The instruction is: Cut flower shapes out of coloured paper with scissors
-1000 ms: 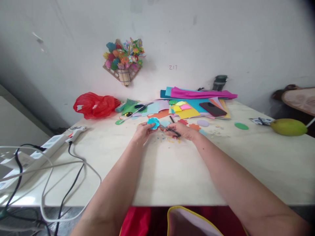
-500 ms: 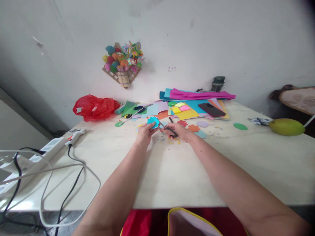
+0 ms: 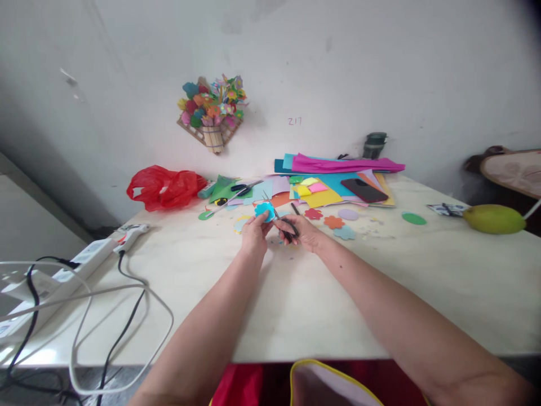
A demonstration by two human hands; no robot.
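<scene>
My left hand (image 3: 255, 232) pinches a bright blue paper flower (image 3: 264, 210) by its lower edge, a little above the table. The fingers of my right hand (image 3: 305, 232) are closed round the dark handles of a pair of scissors (image 3: 289, 227). The blades point up and left along the right edge of the flower and look parted. Around the hands lie cut paper flowers: a red one (image 3: 313, 214), an orange one (image 3: 334, 223) and a pale blue one (image 3: 344, 232). A lilac paper oval (image 3: 348, 214) is beside them.
Behind the hands are coloured sheets (image 3: 329, 197), a phone (image 3: 364, 190) and a second pair of scissors (image 3: 240, 188). A red plastic bag (image 3: 164, 189) sits back left. Cables and a power strip (image 3: 91, 258) take up the left side; a yellow-green fruit-shaped object (image 3: 493, 219) lies at right.
My right hand and the scissors have shifted left, closer to my left hand. The blades now reach higher beside the blue flower, and my left hand has edged slightly right.
</scene>
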